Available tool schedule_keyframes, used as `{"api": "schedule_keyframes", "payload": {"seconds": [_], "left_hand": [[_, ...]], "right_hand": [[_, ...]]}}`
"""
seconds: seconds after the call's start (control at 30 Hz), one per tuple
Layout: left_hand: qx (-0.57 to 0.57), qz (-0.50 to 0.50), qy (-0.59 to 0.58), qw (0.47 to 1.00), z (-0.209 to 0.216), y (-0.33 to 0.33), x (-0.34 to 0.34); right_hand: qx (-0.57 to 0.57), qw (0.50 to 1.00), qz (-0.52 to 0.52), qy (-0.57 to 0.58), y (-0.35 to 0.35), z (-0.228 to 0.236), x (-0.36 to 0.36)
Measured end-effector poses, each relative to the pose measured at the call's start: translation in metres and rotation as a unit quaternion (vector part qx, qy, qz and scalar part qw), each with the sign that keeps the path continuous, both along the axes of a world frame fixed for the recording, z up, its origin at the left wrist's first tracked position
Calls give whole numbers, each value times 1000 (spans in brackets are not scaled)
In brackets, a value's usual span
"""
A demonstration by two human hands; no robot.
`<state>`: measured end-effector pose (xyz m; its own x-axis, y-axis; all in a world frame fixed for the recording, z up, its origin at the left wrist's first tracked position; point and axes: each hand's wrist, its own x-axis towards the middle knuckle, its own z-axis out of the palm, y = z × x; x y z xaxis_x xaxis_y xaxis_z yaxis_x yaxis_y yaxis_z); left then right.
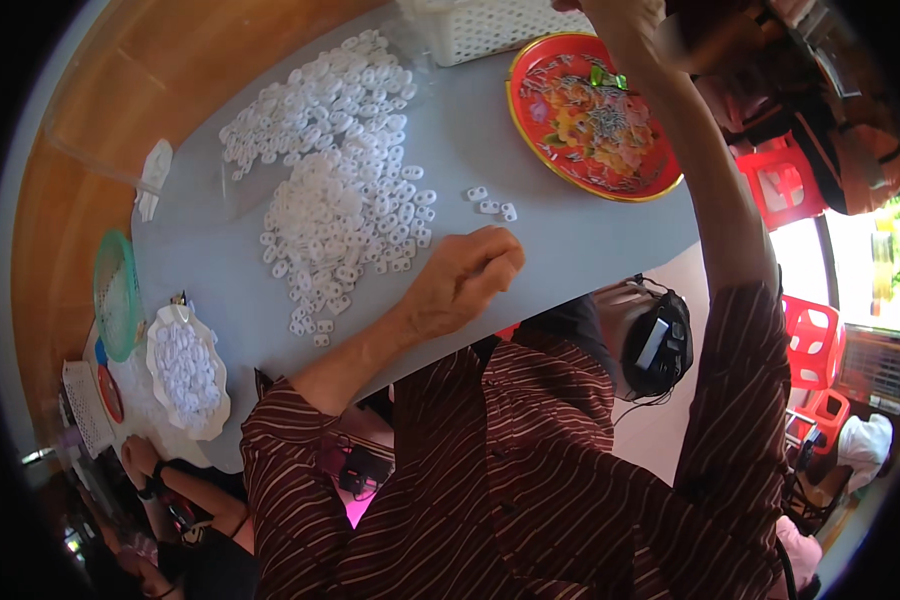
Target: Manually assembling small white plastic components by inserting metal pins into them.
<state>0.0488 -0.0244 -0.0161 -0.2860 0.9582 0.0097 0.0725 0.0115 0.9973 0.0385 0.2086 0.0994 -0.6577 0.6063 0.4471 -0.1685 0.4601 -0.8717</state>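
My left hand (465, 280) is curled closed above the grey table's near edge; whatever its fingers may hold is hidden. Just beyond it lie a few loose small white plastic pieces (489, 207), each with two holes. To its left spreads a big heap of the same white pieces (335, 205). My right arm reaches far forward past a red floral tray (660, 180), which holds many small metal pins or screws (610, 122) and a shiny green item (606, 78). At the top edge, my right hand (625, 14) is partly cut off, near a white perforated basket (490, 30).
On the left stand a scalloped white dish (220, 400) full of small white parts and a green mesh basket (118, 295). A crumpled white tissue (154, 180) lies by the wooden edge. Another person's hands (140, 455) are at lower left. Red plastic stools (810, 340) stand at right.
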Motion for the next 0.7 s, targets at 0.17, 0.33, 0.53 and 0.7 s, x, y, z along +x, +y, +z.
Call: {"api": "schedule_keyframes", "payload": {"seconds": [0.17, 0.33, 0.53, 0.7], "left_hand": [[18, 16, 39, 999, 1, -1, 1], [64, 24, 76, 995, -5, 1, 1], [51, 12, 66, 996, -5, 2, 3], [67, 26, 94, 993, -6, 0, 3]], "right_hand": [[184, 971, 114, -101, -38, -64, 4], [237, 930, 260, -104, -83, -91, 0], [332, 889, 291, -120, -92, -112, -2], [318, 902, 244, -162, -81, -109, 24]]}}
